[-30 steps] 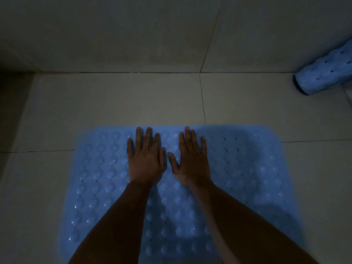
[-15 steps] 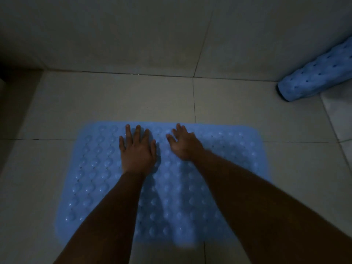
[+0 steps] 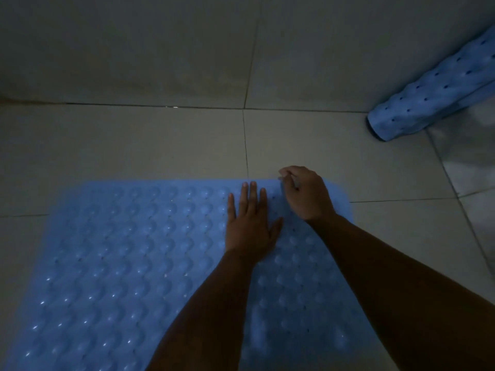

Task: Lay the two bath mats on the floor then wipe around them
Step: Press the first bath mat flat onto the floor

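First mat down, second not yet unrolled; no wiping visible.

One blue bath mat (image 3: 128, 263) lies flat on the tiled floor (image 3: 134, 145); the second mat (image 3: 434, 89) sits rolled by the wall, far right. Left hand (image 3: 250, 226) presses flat, fingers straight. Right hand (image 3: 305, 194) curled at the mat's far edge, apparently pinching it.
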### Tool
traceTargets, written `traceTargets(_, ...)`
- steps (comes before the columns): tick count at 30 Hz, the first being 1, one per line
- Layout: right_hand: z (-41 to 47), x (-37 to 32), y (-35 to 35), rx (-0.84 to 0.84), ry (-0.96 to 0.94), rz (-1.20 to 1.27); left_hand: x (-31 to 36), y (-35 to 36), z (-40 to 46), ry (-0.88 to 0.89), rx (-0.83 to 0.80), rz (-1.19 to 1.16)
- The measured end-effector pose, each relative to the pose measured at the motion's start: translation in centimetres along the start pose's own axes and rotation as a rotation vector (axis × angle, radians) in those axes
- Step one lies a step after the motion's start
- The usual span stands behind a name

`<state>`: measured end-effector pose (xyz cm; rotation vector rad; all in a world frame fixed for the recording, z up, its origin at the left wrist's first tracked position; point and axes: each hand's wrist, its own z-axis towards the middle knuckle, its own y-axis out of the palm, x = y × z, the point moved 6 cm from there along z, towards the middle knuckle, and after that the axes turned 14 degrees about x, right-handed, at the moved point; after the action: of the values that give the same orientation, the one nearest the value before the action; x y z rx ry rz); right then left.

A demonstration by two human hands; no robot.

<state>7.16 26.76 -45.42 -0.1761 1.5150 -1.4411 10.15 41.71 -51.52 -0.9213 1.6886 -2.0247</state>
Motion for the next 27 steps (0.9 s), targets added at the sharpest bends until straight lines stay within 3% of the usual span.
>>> traceTargets(7, -2.2, 2.7, -1.4, 0.172, -0.142, -0.045, 0.4, 1.3, -0.4, 0.02, 0.085, 0.059)
traceTargets(11, -3.5, 3.2, -1.8, 0.208, -0.131, -0.084, 0.5, 1.5, -0.4, 0.007, 0.086, 0.045)
traceTargets(15, -3.6, 3.9, -2.2, 0.043, -0.01, -0.064, 0.6, 1.3, -0.1, 0.008, 0.072, 0.038)
traceTargets(19, -3.0, 4.0, -1.9, -0.165, -0.004, -0.18, 0.3, 0.5, 0.4, 0.006, 0.049, 0.003)
traceTargets(24, -6.2, 2.3, 1.6, -0.274, -0.075, -0.333, -0.9, -4.0, 3.8, -0.115, 0.126, -0.122)
traceTargets(27, -8.7, 2.7, 3.5, -0.232, -0.096, -0.407, -0.7, -5.1, 3.7, -0.048, 0.225, -0.07)
